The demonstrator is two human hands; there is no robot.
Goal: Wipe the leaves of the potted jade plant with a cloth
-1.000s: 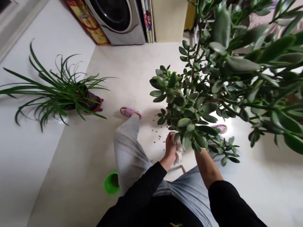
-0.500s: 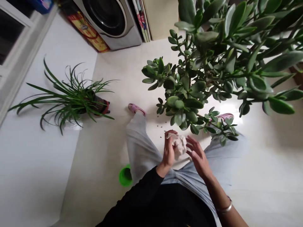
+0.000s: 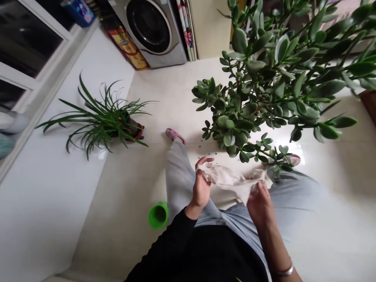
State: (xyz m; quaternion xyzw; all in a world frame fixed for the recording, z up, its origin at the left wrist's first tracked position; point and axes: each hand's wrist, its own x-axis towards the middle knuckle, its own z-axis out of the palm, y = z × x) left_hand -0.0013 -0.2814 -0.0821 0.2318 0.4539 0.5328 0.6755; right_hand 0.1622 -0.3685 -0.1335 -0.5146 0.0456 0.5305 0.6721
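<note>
Stretched between both hands is a thin, crumpled, off-white cloth. My left hand pinches its left end, and my right hand grips the right end, where folds cover some of the fingers. Just beyond the cloth stands a large jade plant with thick green leaves; its lowest sprigs hang close above my right hand. The plant's base is hidden by foliage.
A green bucket stands on the floor by my left leg. To the left is a potted plant with long narrow leaves against the white wall. Farther back is a washing machine. Small dark bits dot the pale floor.
The bunched cloth has been pulled out wide. My right hand, apart from it with fingers spread before, has moved right and now holds one end. The view has shifted slightly.
</note>
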